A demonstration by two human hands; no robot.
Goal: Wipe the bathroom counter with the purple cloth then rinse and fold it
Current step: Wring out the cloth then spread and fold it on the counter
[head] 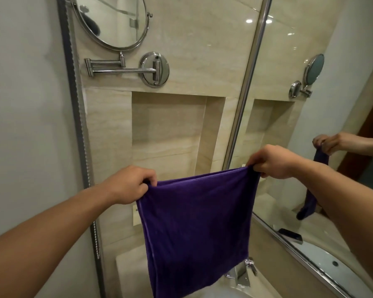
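Nearest, the left forearm (52, 229) rises from the lower left of the view to the left hand (129, 186), whose curled fingers and thumb pinch the upper left corner of the purple cloth (198, 222). The cloth hangs spread flat in the air, its top hem stretched between both hands. Its lower part drops in front of the counter (127, 274) and the basin (228, 294). Just beside its lower right corner, the chrome tap (243, 269) stands near the counter's mirror-side edge. The right hand (271, 162), held slightly higher, grasps the upper right corner between curled fingers and thumb. On the tiled wall above, a round mirror (112, 20) sits on a folding arm over a recessed niche (170, 130). The wall mirror (310, 93) at right reflects one hand and the cloth.
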